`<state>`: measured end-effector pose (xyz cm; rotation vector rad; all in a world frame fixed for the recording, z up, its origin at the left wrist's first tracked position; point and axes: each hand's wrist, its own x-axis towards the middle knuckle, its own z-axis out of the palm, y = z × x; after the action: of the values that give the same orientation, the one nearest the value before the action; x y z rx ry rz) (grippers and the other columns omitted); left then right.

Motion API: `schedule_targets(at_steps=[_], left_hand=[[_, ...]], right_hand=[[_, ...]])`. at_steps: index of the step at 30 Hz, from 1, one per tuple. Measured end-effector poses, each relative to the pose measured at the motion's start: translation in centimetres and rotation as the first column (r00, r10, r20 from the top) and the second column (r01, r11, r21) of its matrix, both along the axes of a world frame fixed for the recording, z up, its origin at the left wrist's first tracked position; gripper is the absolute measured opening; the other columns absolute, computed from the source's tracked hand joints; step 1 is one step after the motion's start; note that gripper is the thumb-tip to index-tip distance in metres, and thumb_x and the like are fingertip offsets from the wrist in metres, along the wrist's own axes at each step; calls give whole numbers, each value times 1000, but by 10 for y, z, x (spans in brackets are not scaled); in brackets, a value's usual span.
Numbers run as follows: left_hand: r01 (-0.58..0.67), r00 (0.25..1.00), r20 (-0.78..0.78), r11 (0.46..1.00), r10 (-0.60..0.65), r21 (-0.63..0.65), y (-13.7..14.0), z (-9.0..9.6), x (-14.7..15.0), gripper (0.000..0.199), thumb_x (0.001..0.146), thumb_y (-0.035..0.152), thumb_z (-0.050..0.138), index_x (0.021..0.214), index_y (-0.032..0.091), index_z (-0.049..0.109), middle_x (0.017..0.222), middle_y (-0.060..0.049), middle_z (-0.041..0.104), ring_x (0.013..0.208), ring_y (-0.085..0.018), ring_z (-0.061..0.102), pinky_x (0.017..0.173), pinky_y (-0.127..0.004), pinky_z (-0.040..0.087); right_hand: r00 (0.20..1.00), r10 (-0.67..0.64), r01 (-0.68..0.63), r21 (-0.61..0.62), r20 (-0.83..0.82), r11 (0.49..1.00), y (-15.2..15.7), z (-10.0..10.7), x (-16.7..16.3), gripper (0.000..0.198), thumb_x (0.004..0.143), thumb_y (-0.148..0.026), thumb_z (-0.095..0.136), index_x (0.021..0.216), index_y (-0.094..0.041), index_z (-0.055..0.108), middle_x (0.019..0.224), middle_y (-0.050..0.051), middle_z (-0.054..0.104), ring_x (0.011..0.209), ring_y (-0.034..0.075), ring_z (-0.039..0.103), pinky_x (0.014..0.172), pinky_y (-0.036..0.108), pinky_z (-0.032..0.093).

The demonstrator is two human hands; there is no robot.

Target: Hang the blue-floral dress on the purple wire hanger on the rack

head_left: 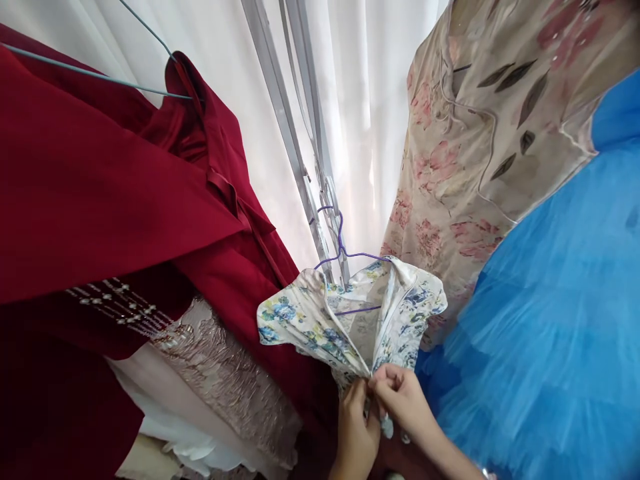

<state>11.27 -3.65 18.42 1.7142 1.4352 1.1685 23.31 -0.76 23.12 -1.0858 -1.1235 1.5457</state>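
A white dress with blue and yellow flowers [320, 327] hangs from a purple wire hanger [342, 252], its back or front opening spread in a V. At the bottom of that V both hands meet. My left hand [356, 423] pinches the fabric along the left edge of the opening. Close against it, my right hand [403, 400] has thumb and finger pressed together at the point of the V, where a zipper seems to run; the pull itself is hidden by the fingers. Small pale dangling pieces [387, 427] show below the right hand.
A dark red dress [210, 220] on a teal hanger [115, 81] fills the left, with beaded and pale lace garments [225, 360] below. On the right hang a beige floral dress [450, 180] and a blue tulle dress [545, 300]. Metal poles [285, 93] stand before a white curtain [365, 113].
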Motion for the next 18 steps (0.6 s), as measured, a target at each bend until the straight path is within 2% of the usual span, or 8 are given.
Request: schedule_targets(at_steps=[2, 5, 8, 10, 11, 13, 16, 18], left_hand=[[39, 995, -90, 999, -41, -30, 1, 8, 4, 21, 90, 18, 49, 103, 19, 66, 95, -9, 69, 89, -24, 66, 82, -33, 50], [83, 957, -269, 991, -108, -101, 4, 29, 11, 15, 88, 15, 51, 96, 19, 63, 87, -6, 67, 81, -21, 63, 73, -29, 45], [78, 873, -467, 985, -141, -151, 5, 51, 20, 15, 83, 10, 52, 89, 20, 61, 86, -5, 67, 79, -22, 62, 69, -29, 40], [76, 818, -550, 979, -170, -189, 2, 56, 24, 16, 79, 8, 53, 85, 20, 61, 86, -5, 67, 78, -22, 62, 67, -30, 37], [73, 807, -563, 976, -180, -208, 0, 55, 24, 15, 78, 8, 54, 84, 20, 60, 85, -5, 67, 77, -22, 61, 66, -30, 36], [64, 833, -523, 970, -183, -236, -3, 50, 23, 10, 78, 11, 58, 81, 20, 60, 81, -4, 66, 75, -22, 61, 66, -29, 36], [84, 934, -325, 974, -151, -210, 1, 46, 13, 5, 81, 19, 64, 80, 20, 60, 76, -1, 63, 75, -19, 60, 69, -28, 40], [52, 986, -153, 991, -70, -120, 11, 58, 5, 10, 86, 26, 65, 92, 21, 60, 72, 2, 58, 72, -16, 59, 71, -27, 43]], right_hand=[[1000, -29, 29, 57, -3, 998, 19, 25, 6, 25, 80, -33, 61, 61, -19, 52, 40, -4, 54, 35, 8, 42, 41, 20, 31], [997, -75, 67, 190, 35, 979, 54, 75, 10, 21, 79, -30, 62, 64, -17, 58, 42, -3, 57, 37, 8, 43, 41, 19, 31], [999, -53, 46, 283, 15, 958, 84, 121, 8, 19, 77, -28, 63, 62, -16, 61, 43, -2, 59, 36, 7, 40, 39, 19, 30], [996, -68, 82, 337, -54, 938, 95, 141, 5, 17, 76, -26, 62, 63, -16, 62, 44, -3, 60, 35, 7, 39, 39, 20, 30], [994, -71, 95, 357, -81, 929, 98, 146, 4, 17, 76, -26, 61, 63, -16, 62, 45, -3, 60, 35, 7, 39, 39, 19, 30], [992, -61, 98, 381, -106, 920, 98, 150, 3, 17, 77, -25, 60, 63, -15, 62, 44, -3, 59, 35, 7, 39, 40, 19, 31], [995, -16, 52, 378, -100, 925, 90, 142, 7, 13, 77, -24, 59, 68, -15, 63, 43, -4, 57, 37, 7, 41, 40, 18, 31], [997, 6, 23, 377, -77, 926, 83, 135, 10, 12, 78, -23, 58, 71, -15, 63, 44, -5, 56, 39, 7, 43, 42, 18, 31]])
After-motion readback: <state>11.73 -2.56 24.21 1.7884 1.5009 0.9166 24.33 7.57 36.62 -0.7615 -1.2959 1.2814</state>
